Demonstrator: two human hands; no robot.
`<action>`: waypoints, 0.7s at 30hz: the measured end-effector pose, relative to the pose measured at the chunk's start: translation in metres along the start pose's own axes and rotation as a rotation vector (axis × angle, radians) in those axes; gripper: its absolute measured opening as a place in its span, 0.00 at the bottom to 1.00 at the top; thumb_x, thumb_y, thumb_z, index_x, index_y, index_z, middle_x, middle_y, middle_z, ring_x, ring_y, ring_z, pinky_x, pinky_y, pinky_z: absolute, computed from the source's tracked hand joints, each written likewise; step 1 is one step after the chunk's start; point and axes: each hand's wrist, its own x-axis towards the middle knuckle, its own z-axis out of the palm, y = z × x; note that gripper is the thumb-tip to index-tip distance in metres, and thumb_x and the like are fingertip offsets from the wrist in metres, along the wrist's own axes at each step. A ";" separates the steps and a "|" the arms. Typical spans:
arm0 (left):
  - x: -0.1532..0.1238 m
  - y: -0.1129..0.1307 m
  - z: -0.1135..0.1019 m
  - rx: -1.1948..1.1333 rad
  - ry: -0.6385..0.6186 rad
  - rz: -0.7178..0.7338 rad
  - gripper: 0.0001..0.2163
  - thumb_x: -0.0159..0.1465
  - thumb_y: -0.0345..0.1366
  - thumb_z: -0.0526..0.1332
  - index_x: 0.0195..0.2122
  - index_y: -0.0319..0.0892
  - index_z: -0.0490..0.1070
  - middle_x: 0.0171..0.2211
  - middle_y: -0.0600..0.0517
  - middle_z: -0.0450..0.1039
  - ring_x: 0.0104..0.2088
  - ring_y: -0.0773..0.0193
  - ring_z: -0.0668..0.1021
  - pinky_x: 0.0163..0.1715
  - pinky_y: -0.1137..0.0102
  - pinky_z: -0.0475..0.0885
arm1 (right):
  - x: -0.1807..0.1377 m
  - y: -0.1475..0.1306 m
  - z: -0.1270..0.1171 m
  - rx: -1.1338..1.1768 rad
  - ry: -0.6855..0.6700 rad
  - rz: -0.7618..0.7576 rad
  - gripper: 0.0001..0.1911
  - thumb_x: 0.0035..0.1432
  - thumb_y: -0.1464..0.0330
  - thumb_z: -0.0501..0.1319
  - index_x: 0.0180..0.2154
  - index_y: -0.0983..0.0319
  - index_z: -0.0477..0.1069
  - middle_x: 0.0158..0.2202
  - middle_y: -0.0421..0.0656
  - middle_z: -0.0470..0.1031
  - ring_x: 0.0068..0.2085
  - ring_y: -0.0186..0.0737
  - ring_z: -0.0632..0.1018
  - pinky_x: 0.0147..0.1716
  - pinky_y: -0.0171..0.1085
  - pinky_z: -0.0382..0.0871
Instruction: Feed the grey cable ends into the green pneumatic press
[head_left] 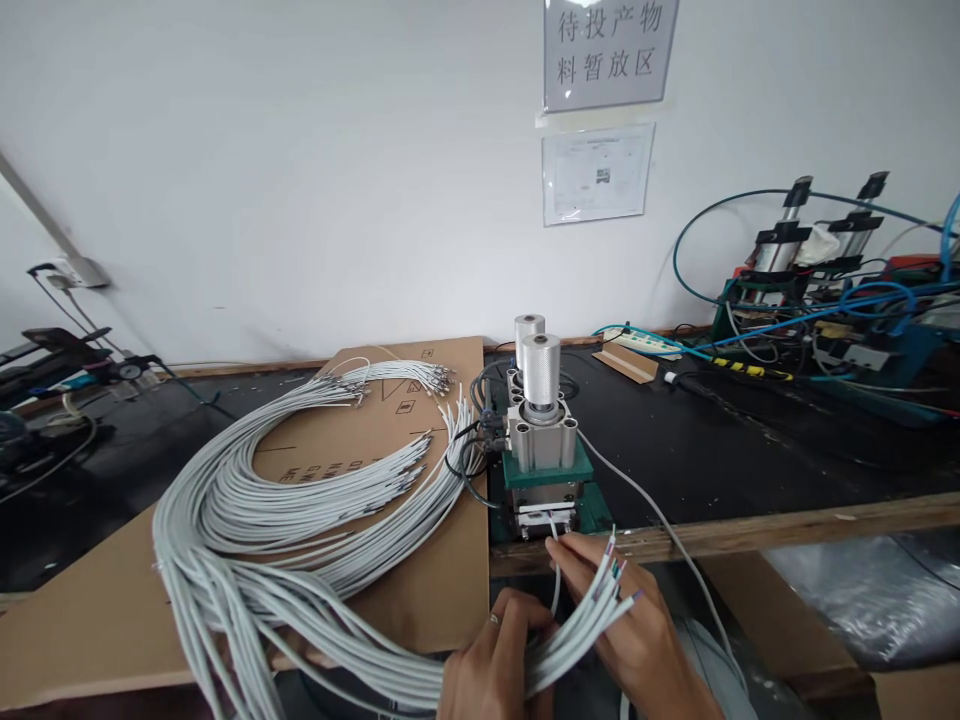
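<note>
Left hand (491, 655) grips a bundle of white cables (360, 655); right hand (626, 620) pinches one cable (556, 590), its hidden tip apparently inside a metal press (544, 440) on a black bench (637, 450).

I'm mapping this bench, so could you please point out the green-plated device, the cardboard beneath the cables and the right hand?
Green-plated device (546, 446): head view, front of its metal block.
Cardboard (330, 438): head view, a bare middle part.
Right hand (643, 640): head view, back of the hand.
</note>
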 end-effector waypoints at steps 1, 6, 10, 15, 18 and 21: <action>0.000 0.000 0.000 -0.003 0.003 -0.002 0.15 0.55 0.23 0.52 0.39 0.48 0.67 0.35 0.54 0.80 0.30 0.62 0.85 0.29 0.75 0.77 | 0.000 0.000 0.000 -0.001 0.001 0.001 0.31 0.68 0.79 0.54 0.70 0.62 0.56 0.52 0.54 0.78 0.53 0.47 0.80 0.49 0.43 0.78; 0.001 0.002 0.000 0.051 0.032 -0.005 0.18 0.54 0.22 0.53 0.41 0.50 0.67 0.35 0.55 0.80 0.31 0.61 0.85 0.27 0.74 0.77 | 0.001 0.003 0.002 0.027 -0.043 0.047 0.28 0.70 0.76 0.50 0.69 0.60 0.57 0.54 0.54 0.77 0.53 0.48 0.80 0.49 0.44 0.78; 0.002 0.004 -0.001 0.108 0.033 0.015 0.19 0.54 0.21 0.53 0.43 0.51 0.66 0.36 0.56 0.80 0.29 0.61 0.85 0.26 0.74 0.76 | 0.000 0.006 0.003 0.024 -0.063 0.047 0.27 0.71 0.74 0.51 0.69 0.60 0.58 0.53 0.54 0.77 0.53 0.48 0.80 0.48 0.43 0.78; 0.002 0.004 0.000 0.100 0.013 0.010 0.21 0.52 0.21 0.54 0.44 0.50 0.66 0.38 0.55 0.80 0.30 0.61 0.84 0.28 0.74 0.76 | 0.000 0.011 0.004 0.044 -0.074 0.038 0.25 0.70 0.75 0.53 0.66 0.62 0.63 0.52 0.53 0.78 0.53 0.46 0.80 0.48 0.41 0.78; 0.001 0.003 0.000 0.102 0.018 0.025 0.21 0.53 0.21 0.54 0.44 0.50 0.65 0.37 0.55 0.79 0.31 0.62 0.84 0.27 0.75 0.75 | 0.000 0.014 0.006 0.026 -0.078 0.041 0.24 0.69 0.76 0.54 0.64 0.62 0.66 0.51 0.53 0.79 0.52 0.47 0.81 0.48 0.42 0.79; 0.001 0.003 0.000 0.102 0.025 0.040 0.20 0.53 0.21 0.54 0.44 0.50 0.65 0.37 0.54 0.79 0.30 0.62 0.84 0.26 0.75 0.74 | 0.000 0.016 0.007 0.016 -0.078 0.027 0.23 0.69 0.76 0.53 0.63 0.62 0.67 0.51 0.53 0.79 0.51 0.47 0.82 0.48 0.42 0.80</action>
